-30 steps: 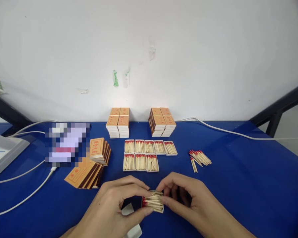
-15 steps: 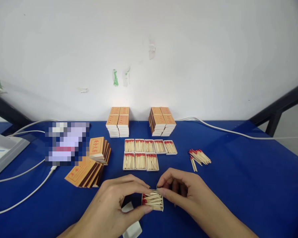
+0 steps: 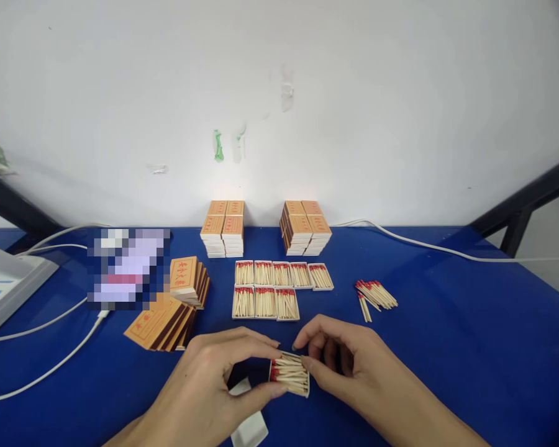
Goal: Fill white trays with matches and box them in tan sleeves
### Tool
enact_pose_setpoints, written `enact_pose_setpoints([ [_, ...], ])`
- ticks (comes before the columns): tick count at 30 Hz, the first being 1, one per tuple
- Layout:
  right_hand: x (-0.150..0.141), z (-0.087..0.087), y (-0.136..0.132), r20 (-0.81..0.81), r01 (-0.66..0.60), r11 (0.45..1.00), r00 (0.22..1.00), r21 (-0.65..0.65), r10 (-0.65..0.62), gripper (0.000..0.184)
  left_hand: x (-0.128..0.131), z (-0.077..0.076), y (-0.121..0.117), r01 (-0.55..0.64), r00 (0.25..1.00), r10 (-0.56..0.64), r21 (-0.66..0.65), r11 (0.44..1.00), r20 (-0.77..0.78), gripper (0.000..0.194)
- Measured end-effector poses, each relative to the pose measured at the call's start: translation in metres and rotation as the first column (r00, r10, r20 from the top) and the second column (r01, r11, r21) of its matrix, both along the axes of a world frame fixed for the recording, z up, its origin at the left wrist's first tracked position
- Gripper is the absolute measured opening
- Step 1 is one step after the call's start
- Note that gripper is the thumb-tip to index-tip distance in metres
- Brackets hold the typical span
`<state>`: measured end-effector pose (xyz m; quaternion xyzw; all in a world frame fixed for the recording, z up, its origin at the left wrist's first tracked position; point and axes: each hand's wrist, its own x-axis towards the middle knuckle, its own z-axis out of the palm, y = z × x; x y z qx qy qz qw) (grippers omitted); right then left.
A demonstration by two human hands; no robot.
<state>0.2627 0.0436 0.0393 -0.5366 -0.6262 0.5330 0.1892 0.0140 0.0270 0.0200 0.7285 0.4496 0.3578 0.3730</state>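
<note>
Left hand [image 3: 214, 379] curls palm-down, thumb and fingers pinching the tray [image 3: 289, 374] of matches; right hand [image 3: 342, 363] pinches its opposite end, fingers bent.

A small packing workbench: a blue-clothed table [image 3: 447, 347] against a bare white wall [image 3: 354, 93], with stacked orange cardboard matchboxes [image 3: 223, 226] far centre and white trays of red-tipped matches [image 3: 265, 303].

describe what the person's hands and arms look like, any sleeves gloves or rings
Both are bare: the left hand and the right hand wear no gloves, and no rings, watch or bands show. The forearms are uncovered as far as the bottom edge of the picture, so no sleeve is visible. The fingernails look short and unpainted.
</note>
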Motion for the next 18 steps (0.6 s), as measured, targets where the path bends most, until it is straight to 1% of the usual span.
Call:
enact_pose_setpoints([
  [3,0.002,0.003,-0.001,0.001,-0.018,1.0,1.0,0.0,0.018,0.019,-0.001,-0.001,-0.001,-0.016,0.999,0.017,0.006,1.0,-0.049,0.027],
  [7,0.006,0.002,-0.004,0.026,-0.079,0.996,0.997,0.029,0.079,0.019,-0.002,-0.005,-0.003,-0.039,0.998,0.04,0.033,0.999,-0.04,0.022],
  [11,0.006,-0.005,-0.01,0.142,-0.167,0.974,0.979,0.152,0.145,0.041,-0.002,-0.006,-0.005,-0.022,0.999,0.028,0.119,0.993,-0.043,0.029],
  [12,0.005,-0.007,-0.012,0.176,-0.182,0.964,0.973,0.193,0.148,0.043,-0.002,-0.005,-0.005,-0.022,0.998,0.029,0.147,0.989,-0.049,0.031],
  [13,0.004,-0.009,-0.013,0.208,-0.196,0.952,0.967,0.237,0.148,0.041,-0.001,-0.004,-0.005,-0.023,0.998,0.034,0.17,0.985,-0.06,0.032],
  [15,0.002,-0.011,-0.017,0.249,-0.221,0.924,0.958,0.313,0.144,0.032,-0.001,-0.001,-0.005,-0.036,0.993,0.057,0.19,0.981,-0.103,0.037],
  [17,0.005,-0.012,-0.02,0.257,-0.219,0.901,0.958,0.374,0.126,0.023,0.0,0.004,-0.005,-0.067,0.984,0.1,0.218,0.974,-0.145,0.045],
  [18,0.007,-0.012,-0.021,0.254,-0.211,0.891,0.961,0.401,0.113,0.022,0.0,0.006,-0.006,-0.089,0.979,0.129,0.239,0.967,-0.157,0.046],
])
